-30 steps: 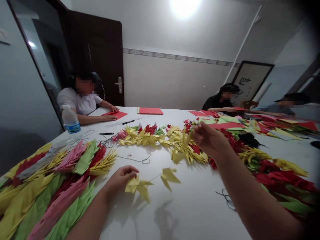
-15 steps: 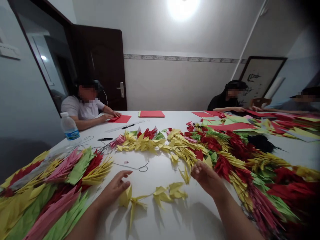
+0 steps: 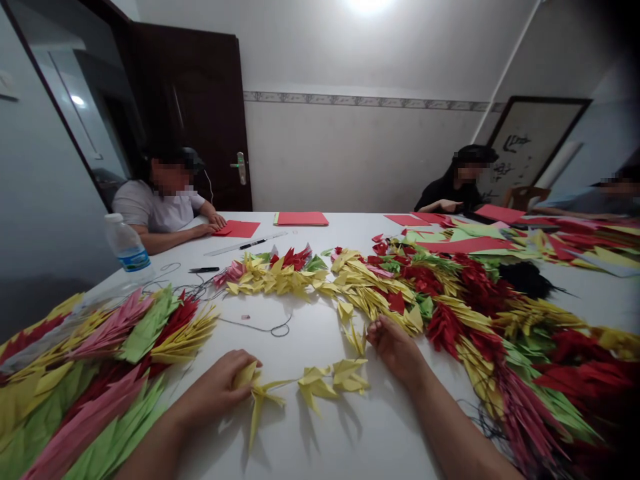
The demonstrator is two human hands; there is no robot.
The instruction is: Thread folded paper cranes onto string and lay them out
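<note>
Here, left hand pinching folded yellow paper, right hand narrowly closed on another piece

Pinching a yellow origami crane with the left hand, at the end of a threaded strand of yellow cranes lying across the white table. Holding the right hand just beside the long heap of red, yellow and green paper cranes, fingers curled downward.

Your left hand hid part of the yellow paper strand; the speck beyond it was too small to tell.
</note>
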